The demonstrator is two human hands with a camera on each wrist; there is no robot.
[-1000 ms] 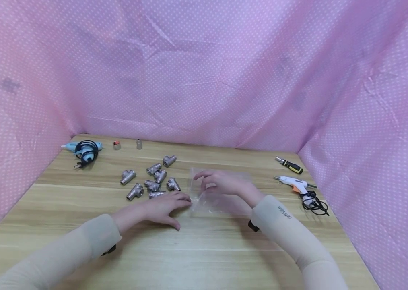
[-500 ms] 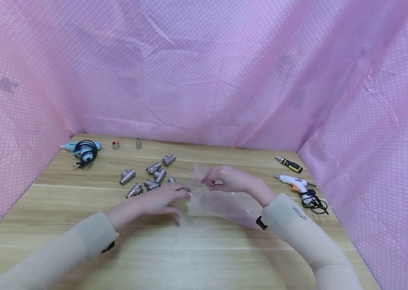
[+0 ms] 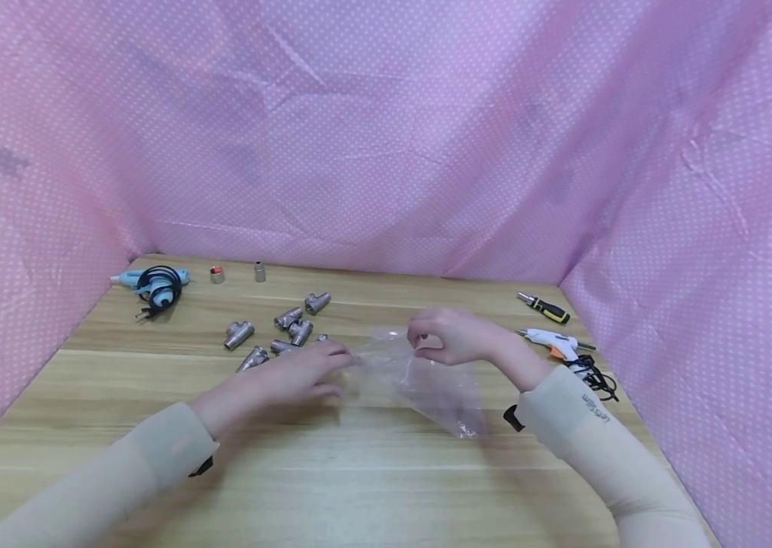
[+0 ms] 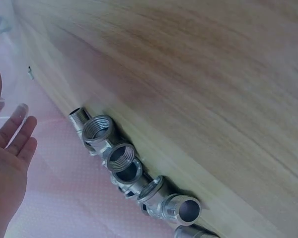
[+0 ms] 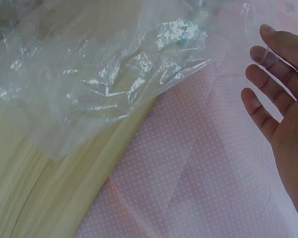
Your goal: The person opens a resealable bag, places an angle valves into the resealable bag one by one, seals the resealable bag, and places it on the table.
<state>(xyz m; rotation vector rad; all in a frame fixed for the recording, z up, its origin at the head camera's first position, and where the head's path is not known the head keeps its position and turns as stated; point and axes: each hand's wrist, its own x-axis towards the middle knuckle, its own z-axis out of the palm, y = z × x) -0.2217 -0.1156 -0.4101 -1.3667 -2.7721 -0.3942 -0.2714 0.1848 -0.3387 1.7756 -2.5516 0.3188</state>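
Observation:
A clear plastic bag [image 3: 441, 392] stretches between both hands, its lower part drooping towards the front. My right hand [image 3: 454, 335] pinches its upper edge between thumb and fingers, while the other fingers spread in the right wrist view. There the film [image 5: 104, 84] looks creased and shiny. My left hand [image 3: 300, 371] holds the bag's left edge at the fingertips; in the left wrist view its outer fingers [image 4: 20, 131] are loosely extended. Several silvery threaded tee fittings [image 3: 238, 335] lie just beyond the left hand, which partly hides some of them.
At the back left are a blue glue gun [image 3: 160, 285] with coiled black cord and two small metal pieces, one a short ring [image 3: 218, 275], the other a cylinder [image 3: 259, 272]. On the right lie a yellow-black screwdriver [image 3: 547, 308] and a white glue gun [image 3: 553, 340]. Pink dotted cloth surrounds the table.
The bag lay flat a second ago; its upper edge is now lifted and drawn to the right by my right hand. My left hand has shifted slightly left at its edge.

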